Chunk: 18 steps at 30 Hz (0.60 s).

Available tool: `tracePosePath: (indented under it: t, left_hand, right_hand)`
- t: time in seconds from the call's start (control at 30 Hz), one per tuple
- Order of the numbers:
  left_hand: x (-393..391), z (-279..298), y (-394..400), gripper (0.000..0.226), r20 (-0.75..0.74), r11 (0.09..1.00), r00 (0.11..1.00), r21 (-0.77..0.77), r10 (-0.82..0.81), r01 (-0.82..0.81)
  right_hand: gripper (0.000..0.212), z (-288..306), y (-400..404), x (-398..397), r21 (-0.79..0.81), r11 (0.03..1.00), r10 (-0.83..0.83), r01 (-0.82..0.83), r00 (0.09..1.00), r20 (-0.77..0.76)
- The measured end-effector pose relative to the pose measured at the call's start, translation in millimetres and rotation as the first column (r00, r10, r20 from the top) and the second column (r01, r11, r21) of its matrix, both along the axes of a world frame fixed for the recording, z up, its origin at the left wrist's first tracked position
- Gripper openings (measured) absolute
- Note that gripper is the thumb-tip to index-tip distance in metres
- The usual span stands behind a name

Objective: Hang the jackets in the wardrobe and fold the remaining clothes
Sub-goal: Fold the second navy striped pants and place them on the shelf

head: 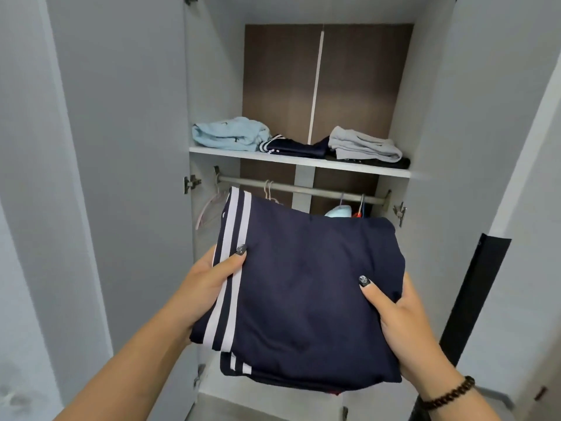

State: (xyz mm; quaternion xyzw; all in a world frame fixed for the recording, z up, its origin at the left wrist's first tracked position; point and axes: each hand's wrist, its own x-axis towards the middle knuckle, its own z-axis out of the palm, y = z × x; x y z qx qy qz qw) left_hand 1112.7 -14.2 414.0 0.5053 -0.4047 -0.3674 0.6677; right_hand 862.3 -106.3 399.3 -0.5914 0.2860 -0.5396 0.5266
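Observation:
I hold a folded navy garment with white side stripes (303, 287) flat in front of the open wardrobe, below its shelf (297, 161). My left hand (209, 284) grips the striped left edge, thumb on top. My right hand (400, 314) grips the right edge, thumb on top. On the shelf lie a folded light blue garment (230, 133), a folded navy striped garment (291, 145) and a folded grey garment (364, 144) on top of a black one (394, 163). Below the shelf runs a hanging rail (303, 189) with pink hangers (209, 208) and hung clothes (340, 211) mostly hidden behind the held garment.
The wardrobe's grey doors (121, 147) stand open on both sides. A black upright strip (473, 299) shows at the right. The space above the shelved clothes reaches up to the wardrobe top, with a brown back panel (358, 80).

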Motion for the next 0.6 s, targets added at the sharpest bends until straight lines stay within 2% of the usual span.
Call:
tracePosePath:
  t: [0.1,0.2,0.3,0.43,0.6]
  left_hand:
    - [42.5,18.6,-48.9,0.03,0.049,0.999,0.999,-0.034,0.002,0.0]
    - [81.3,39.0,-97.4,0.03,0.126,0.998,0.992,-0.065,0.01,-0.002]
    - [116.9,54.6,-142.8,0.008,0.236,0.995,0.971,-0.098,0.043,-0.021]
    - [147.2,79.9,-184.7,0.015,0.392,0.993,0.916,-0.102,0.089,-0.052]
    - [171.7,119.3,-235.6,0.017,0.449,0.99,0.889,-0.136,0.084,-0.024]
  right_hand:
    - [0.042,13.9,-38.2,36.3,-0.024,0.999,-0.038,0.039,0.997,0.065]
    - [0.04,30.4,-78.3,73.1,-0.058,0.996,-0.063,0.067,0.996,0.069]
    - [0.04,52.8,-118.0,105.7,-0.113,0.99,-0.084,0.088,0.996,0.04]
    - [0.039,90.7,-165.0,135.7,-0.161,0.983,-0.099,0.091,0.994,-0.044]
    - [0.036,140.7,-222.2,162.2,-0.169,0.981,-0.119,0.096,0.984,-0.133]
